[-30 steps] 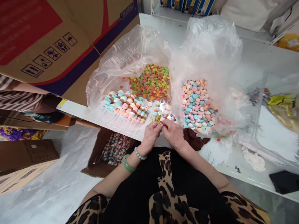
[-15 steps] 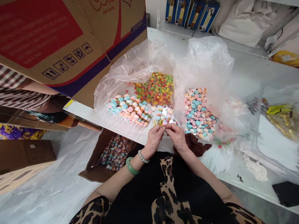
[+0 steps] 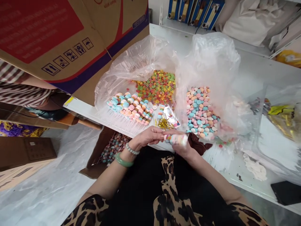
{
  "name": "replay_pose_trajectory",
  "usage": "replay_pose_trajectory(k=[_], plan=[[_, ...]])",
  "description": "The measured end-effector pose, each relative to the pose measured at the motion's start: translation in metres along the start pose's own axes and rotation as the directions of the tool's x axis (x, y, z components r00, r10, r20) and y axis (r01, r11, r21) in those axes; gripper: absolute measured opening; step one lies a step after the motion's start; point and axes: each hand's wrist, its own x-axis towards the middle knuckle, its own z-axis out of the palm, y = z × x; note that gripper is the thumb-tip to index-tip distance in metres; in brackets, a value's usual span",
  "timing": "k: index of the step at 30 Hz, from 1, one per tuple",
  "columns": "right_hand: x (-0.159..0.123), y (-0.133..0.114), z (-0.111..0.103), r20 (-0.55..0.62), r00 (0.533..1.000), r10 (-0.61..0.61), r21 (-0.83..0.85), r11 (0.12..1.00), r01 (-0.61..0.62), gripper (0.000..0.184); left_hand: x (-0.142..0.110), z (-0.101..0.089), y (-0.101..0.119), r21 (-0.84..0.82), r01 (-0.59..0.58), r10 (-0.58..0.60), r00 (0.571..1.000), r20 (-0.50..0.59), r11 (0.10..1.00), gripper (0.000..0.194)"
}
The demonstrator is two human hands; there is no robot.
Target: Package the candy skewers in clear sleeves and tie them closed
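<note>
Between my hands lies a wrapped candy skewer [image 3: 175,139], striped in pastel colours, held almost level and a little blurred. My left hand [image 3: 149,136] is closed, pinching its left end. Closed around the candy part from below is my right hand [image 3: 182,149], its fingers partly hidden. Just beyond are gold twist ties [image 3: 165,123], a printed packet [image 3: 171,116] and another short candy stack [image 3: 161,111]. Rows of candy skewers on white sticks [image 3: 133,108] lie to the left. Behind sit loose ring candies [image 3: 157,86], and to the right loose pastel candies [image 3: 201,113].
A big carton [image 3: 98,62] stands at the left, with a person's striped sleeve [image 3: 23,91] behind it. Below the table edge, a brown box [image 3: 94,163] holds finished-looking skewers. White sticks [image 3: 217,158], a clear tub [image 3: 261,147] and a black phone-like object [image 3: 285,191] lie right.
The candy skewer has turned from pointing away from me to lying sideways toward the right. My left hand has moved left and my right hand has come under the candy, uncovering the gold ties.
</note>
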Motion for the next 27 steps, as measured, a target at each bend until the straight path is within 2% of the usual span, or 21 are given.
replay_pose_trajectory(k=[2, 3, 5, 6, 7, 8, 10, 11, 13, 14, 16, 17, 18, 19, 20, 21, 22, 23, 24, 26, 27], plan=[[-0.003, -0.012, -0.001, 0.088, 0.983, -0.163, -0.252, 0.951, 0.18, 0.017, -0.01, -0.008, 0.018, 0.254, 0.036, -0.054, 0.997, 0.064, 0.967, 0.034], [-0.003, -0.017, -0.002, 0.19, 0.95, -0.249, -0.395, 0.866, 0.306, 0.021, -0.015, -0.009, 0.028, 0.402, 0.008, -0.062, 0.991, 0.12, 0.915, 0.03], [0.002, -0.027, -0.007, 0.401, 0.862, -0.311, -0.585, 0.637, 0.502, 0.026, -0.023, -0.003, 0.044, 0.676, -0.096, 0.002, 0.99, 0.139, 0.731, 0.022], [0.008, -0.03, -0.01, 0.451, 0.847, -0.281, -0.629, 0.574, 0.525, 0.027, -0.024, 0.004, 0.049, 0.789, -0.126, 0.114, 0.991, 0.071, 0.602, 0.022], [0.014, -0.032, -0.014, 0.449, 0.862, -0.233, -0.667, 0.555, 0.497, 0.028, -0.025, 0.012, 0.052, 0.872, -0.108, 0.253, 0.967, -0.018, 0.477, 0.024], [0.022, -0.032, -0.017, 0.399, 0.9, -0.175, -0.701, 0.575, 0.423, 0.028, -0.024, 0.021, 0.052, 0.922, -0.056, 0.39, 0.914, -0.107, 0.383, 0.024], [0.039, -0.03, -0.021, 0.179, 0.981, -0.075, -0.683, 0.708, 0.179, 0.026, -0.019, 0.037, 0.047, 0.952, 0.052, 0.595, 0.77, -0.23, 0.301, 0.025], [0.047, -0.028, -0.021, 0.034, 0.999, -0.021, -0.583, 0.812, 0.037, 0.023, -0.015, 0.043, 0.043, 0.949, 0.08, 0.659, 0.701, -0.272, 0.306, 0.026], [0.059, -0.023, -0.017, -0.191, 0.975, 0.117, -0.246, 0.956, -0.163, 0.019, -0.005, 0.049, 0.032, 0.926, 0.06, 0.735, 0.589, -0.335, 0.374, 0.025], [0.062, -0.02, -0.014, -0.225, 0.956, 0.187, -0.075, 0.975, -0.208, 0.02, 0.001, 0.048, 0.026, 0.899, 0.019, 0.754, 0.537, -0.377, 0.437, 0.023], [0.062, -0.015, -0.005, -0.152, 0.947, 0.282, 0.188, 0.949, -0.252, 0.025, 0.009, 0.042, 0.015, 0.775, -0.117, 0.728, 0.455, -0.514, 0.621, 0.023], [0.06, -0.014, -0.001, -0.095, 0.949, 0.301, 0.271, 0.925, -0.267, 0.028, 0.011, 0.037, 0.01, 0.653, -0.201, 0.662, 0.447, -0.602, 0.73, 0.025], [0.056, -0.012, 0.003, -0.058, 0.951, 0.305, 0.321, 0.907, -0.272, 0.03, 0.012, 0.032, 0.005, 0.48, -0.275, 0.551, 0.489, -0.676, 0.833, 0.03], [0.052, -0.011, 0.007, -0.046, 0.951, 0.307, 0.355, 0.894, -0.271, 0.032, 0.011, 0.027, 0.001, 0.265, -0.31, 0.404, 0.592, -0.697, 0.913, 0.038], [0.047, -0.009, 0.01, -0.059, 0.951, 0.304, 0.361, 0.894, -0.264, 0.031, 0.009, 0.023, -0.003, 0.04, -0.284, 0.243, 0.731, -0.637, 0.958, 0.048], [0.042, -0.008, 0.012, -0.085, 0.953, 0.29, 0.329, 0.911, -0.247, 0.029, 0.005, 0.019, -0.007, -0.15, -0.189, 0.094, 0.869, -0.487, 0.971, 0.057], [0.038, -0.006, 0.014, -0.103, 0.959, 0.263, 0.279, 0.933, -0.226, 0.025, -0.001, 0.015, -0.01, -0.26, -0.058, -0.02, 0.957, -0.291, 0.964, 0.065], [0.035, -0.004, 0.015, -0.107, 0.966, 0.235, 0.23, 0.951, -0.206, 0.021, -0.007, 0.013, -0.012, -0.294, 0.043, -0.083, 0.988, -0.127, 0.955, 0.069], [0.033, -0.003, 0.016, -0.103, 0.971, 0.218, 0.2, 0.96, -0.195, 0.019, -0.013, 0.01, -0.014, -0.275, 0.086, -0.101, 0.994, -0.043, 0.958, 0.069], [0.03, 0.001, 0.018, -0.027, 0.967, 0.253, 0.228, 0.943, -0.24, 0.017, -0.027, 0.006, -0.013, -0.115, 0.072, -0.076, 0.997, -0.031, 0.991, 0.06], [0.029, 0.002, 0.019, 0.073, 0.951, 0.301, 0.28, 0.909, -0.309, 0.016, -0.033, 0.004, -0.01, 0.019, 0.043, -0.042, 0.998, -0.054, 0.999, 0.053]])
